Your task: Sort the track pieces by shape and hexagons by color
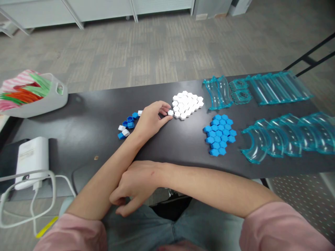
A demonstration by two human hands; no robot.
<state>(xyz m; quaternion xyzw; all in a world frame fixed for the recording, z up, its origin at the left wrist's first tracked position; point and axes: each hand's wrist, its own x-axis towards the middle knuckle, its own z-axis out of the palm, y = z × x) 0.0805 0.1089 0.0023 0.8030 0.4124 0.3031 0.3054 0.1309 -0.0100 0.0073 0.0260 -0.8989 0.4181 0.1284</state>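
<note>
My left hand [151, 119] reaches across the black table [86, 115] and pinches a white hexagon piece [170, 112] between thumb and fingers. The piece sits at the left edge of a cluster of white hexagon pieces [187, 104]. Just left of this hand lies a curved row of mixed blue and white hexagon pieces [127, 124]. A cluster of blue hexagon pieces [219, 135] lies to the right. My right hand [133, 186] rests at the table's near edge against my left forearm, with its fingers loosely curled and nothing in them.
Clear teal curved track pieces [285, 137] lie in a row at the right, with more teal pieces [258, 89] behind them. A grey bin of coloured strips [34, 94] stands at the far left. A white device with cables [31, 160] sits at the near left.
</note>
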